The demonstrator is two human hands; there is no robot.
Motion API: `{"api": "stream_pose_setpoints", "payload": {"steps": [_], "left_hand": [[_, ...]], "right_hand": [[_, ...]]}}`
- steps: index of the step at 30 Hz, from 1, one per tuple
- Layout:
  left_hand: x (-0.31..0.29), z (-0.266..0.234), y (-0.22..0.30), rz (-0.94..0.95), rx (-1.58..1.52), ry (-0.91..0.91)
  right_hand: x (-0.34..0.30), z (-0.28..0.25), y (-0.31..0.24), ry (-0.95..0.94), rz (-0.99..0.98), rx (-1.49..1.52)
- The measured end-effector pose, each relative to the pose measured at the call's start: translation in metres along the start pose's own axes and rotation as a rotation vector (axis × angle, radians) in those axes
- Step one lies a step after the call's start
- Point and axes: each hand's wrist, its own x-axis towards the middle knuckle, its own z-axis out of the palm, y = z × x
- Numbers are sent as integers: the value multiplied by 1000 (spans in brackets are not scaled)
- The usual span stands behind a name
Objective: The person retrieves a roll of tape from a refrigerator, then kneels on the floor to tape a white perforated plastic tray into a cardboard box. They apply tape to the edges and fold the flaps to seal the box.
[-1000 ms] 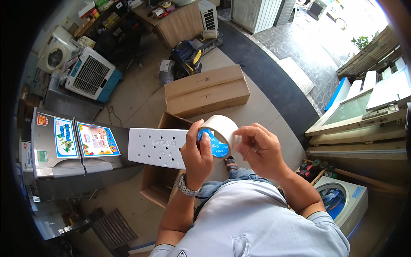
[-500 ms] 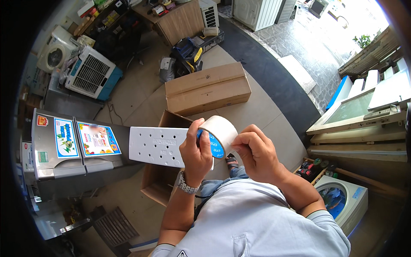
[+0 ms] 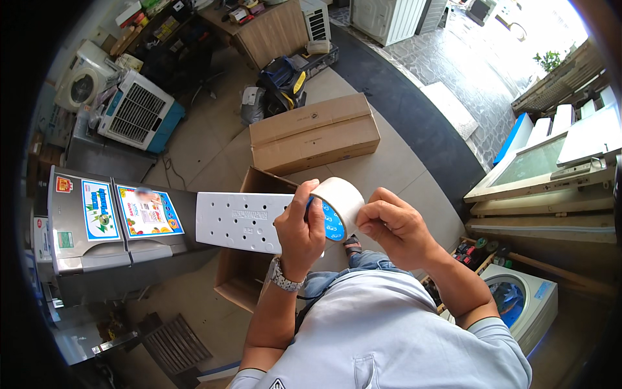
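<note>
My left hand (image 3: pixel 300 228) is closed around one side of a wide roll of tape (image 3: pixel 345 200). The roll is pale on the outside, and blue shows inside its core. Close by on the right, the fingers of my right hand (image 3: pixel 396 228) are pinched together at the roll's edge. Whether a tape end lies between them is too small to make out. Behind my left hand is a white foam block (image 3: pixel 243 222) dotted with small holes. It rests over an open cardboard box (image 3: pixel 234 283), and my left hand hides its right part.
A long closed cardboard carton (image 3: pixel 314 135) lies on the floor ahead. At left stand a grey refrigerator (image 3: pixel 97 249) and an air cooler (image 3: pixel 139 110). A front-loading washing machine (image 3: pixel 531 305) is at lower right, below stacked panels (image 3: pixel 551 162).
The roll and my left hand have shifted slightly right. My right hand has moved a little to the right and down, and its fingers remain pinched.
</note>
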Motion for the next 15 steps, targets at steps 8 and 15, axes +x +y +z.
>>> {"api": "stream_pose_setpoints", "payload": {"steps": [8, 15], "left_hand": [[7, -6, -4, 147, 71, 26], [2, -6, -4, 158, 67, 41]], "right_hand": [[-2, 7, 3, 12, 123, 41], [-5, 14, 2, 51, 64, -18]]}}
